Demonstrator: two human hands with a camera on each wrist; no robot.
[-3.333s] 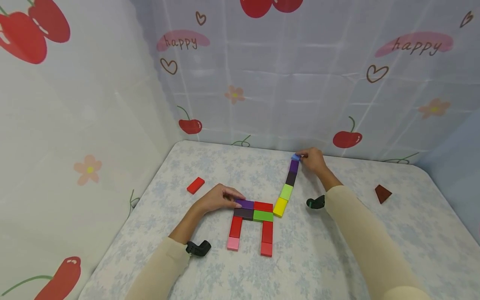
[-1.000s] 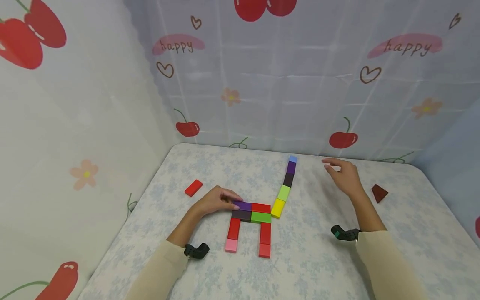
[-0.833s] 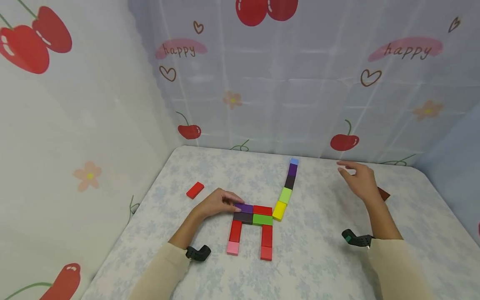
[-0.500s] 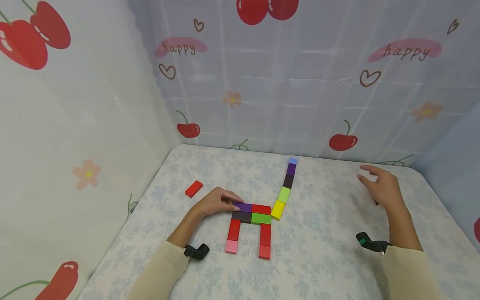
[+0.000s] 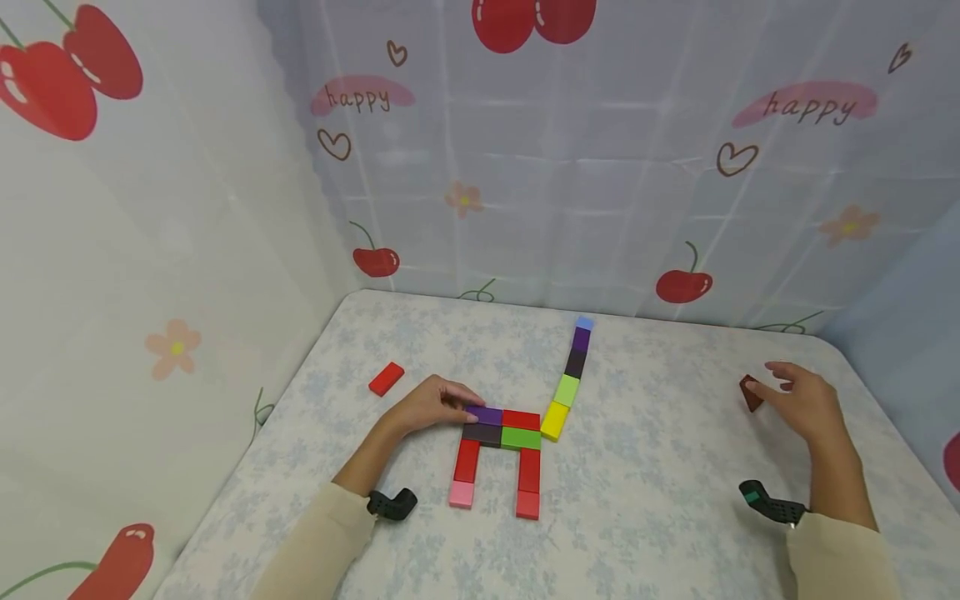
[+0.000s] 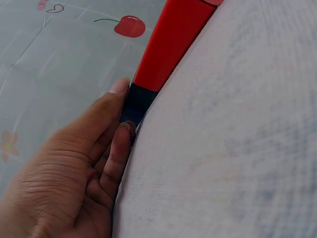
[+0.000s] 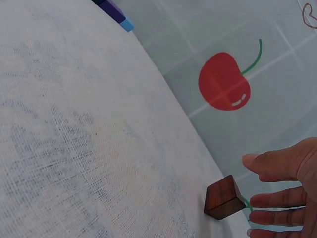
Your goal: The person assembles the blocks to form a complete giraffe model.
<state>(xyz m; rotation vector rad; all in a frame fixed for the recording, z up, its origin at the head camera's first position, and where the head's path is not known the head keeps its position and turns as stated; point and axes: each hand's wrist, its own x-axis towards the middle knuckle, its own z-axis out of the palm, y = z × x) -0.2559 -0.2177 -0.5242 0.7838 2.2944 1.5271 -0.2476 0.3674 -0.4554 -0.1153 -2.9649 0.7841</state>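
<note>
My left hand (image 5: 426,406) pinches the left end of a purple block (image 5: 491,415) between thumb and fingers. That block tops a flat figure on the table, beside a red block (image 5: 521,419) and above a black block (image 5: 482,434) and a green block (image 5: 521,438). Two legs of red and pink blocks extend toward me. My right hand (image 5: 813,408) is beside a dark brown, angular wooden block (image 5: 750,393), fingers spread around its right side. In the right wrist view, a gap shows between the fingertips and the brown block (image 7: 225,197).
From the figure's upper right corner, a slanting row runs away: a yellow block (image 5: 555,421), light green block (image 5: 567,389), black, purple and light blue block (image 5: 584,322). A loose red block (image 5: 386,379) lies at the left. Patterned curtains stand behind and left of the table (image 5: 645,500).
My right hand has left the light blue block at the row's far end and moved right to the brown block. My left hand has stayed on the purple block.
</note>
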